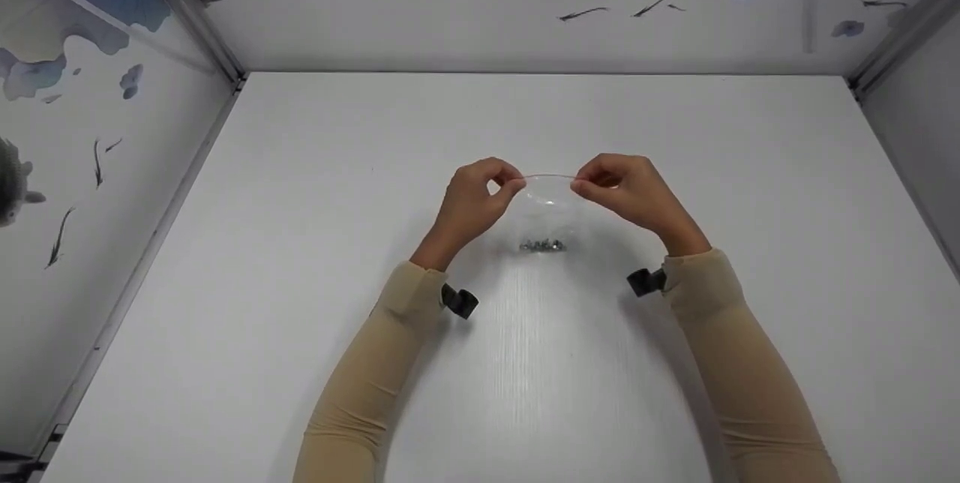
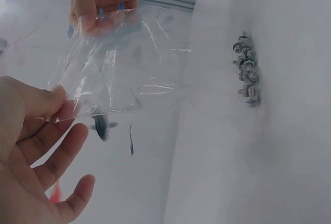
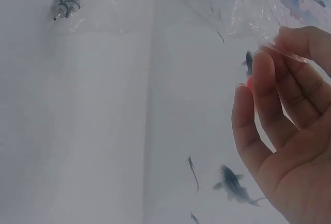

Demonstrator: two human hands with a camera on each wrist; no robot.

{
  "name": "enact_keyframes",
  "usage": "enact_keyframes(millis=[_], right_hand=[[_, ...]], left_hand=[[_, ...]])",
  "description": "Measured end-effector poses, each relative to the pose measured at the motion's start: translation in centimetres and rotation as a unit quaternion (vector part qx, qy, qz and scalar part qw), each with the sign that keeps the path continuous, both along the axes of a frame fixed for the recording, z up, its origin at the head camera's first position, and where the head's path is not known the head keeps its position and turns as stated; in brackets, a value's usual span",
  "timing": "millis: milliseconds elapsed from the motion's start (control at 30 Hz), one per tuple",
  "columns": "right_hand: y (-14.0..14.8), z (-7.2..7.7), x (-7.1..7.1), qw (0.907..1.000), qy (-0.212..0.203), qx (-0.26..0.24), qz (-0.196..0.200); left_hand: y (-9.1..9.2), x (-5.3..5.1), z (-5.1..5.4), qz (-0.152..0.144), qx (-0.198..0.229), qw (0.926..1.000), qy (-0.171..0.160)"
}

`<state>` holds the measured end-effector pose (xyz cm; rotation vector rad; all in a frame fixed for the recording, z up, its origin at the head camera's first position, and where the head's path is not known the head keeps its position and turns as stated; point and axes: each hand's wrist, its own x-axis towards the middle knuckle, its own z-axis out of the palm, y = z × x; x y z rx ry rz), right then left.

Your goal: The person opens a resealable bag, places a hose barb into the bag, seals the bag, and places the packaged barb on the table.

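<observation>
A clear plastic bag [image 1: 551, 209] hangs between my two hands over the white table. My left hand [image 1: 480, 194] pinches one top corner of it between thumb and index finger. At the opposite corner my right hand [image 1: 622, 187] pinches the bag's top edge the same way. Several small metal fasteners [image 1: 542, 245], like screws or bolts with washers, lie in a row along the bag's bottom. In the left wrist view the fasteners [image 2: 246, 71] show through the film, and my left hand's [image 2: 44, 146] other fingers are loosely bent. The right wrist view shows only part of the bag [image 3: 258, 12].
A white table [image 1: 247, 363] spreads under both arms. White panels printed with fish and ink patterns stand behind [image 1: 450, 18] and at the left [image 1: 165, 130]. A small black wrist camera [image 1: 460, 301] is at the left cuff, another camera [image 1: 645, 282] at the right.
</observation>
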<state>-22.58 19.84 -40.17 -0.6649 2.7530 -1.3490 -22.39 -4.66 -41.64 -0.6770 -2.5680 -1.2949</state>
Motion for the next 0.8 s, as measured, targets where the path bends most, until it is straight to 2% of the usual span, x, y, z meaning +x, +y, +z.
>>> enact_keyframes(millis=[300,533,800], right_hand=[[-0.33,0.04,0.14,0.9997,-0.01,-0.017,0.012],[-0.75,0.18,0.33,0.9994,-0.006,-0.026,0.021],[-0.75,-0.29,0.06,0.9991,0.024,-0.019,0.031]], left_hand=[[0.02,-0.03,-0.06,-0.027,0.017,0.9994,-0.014],[0.25,-0.04,-0.15,-0.026,0.014,0.9994,-0.02],[0.48,0.07,-0.15,-0.018,-0.011,0.9997,-0.01]])
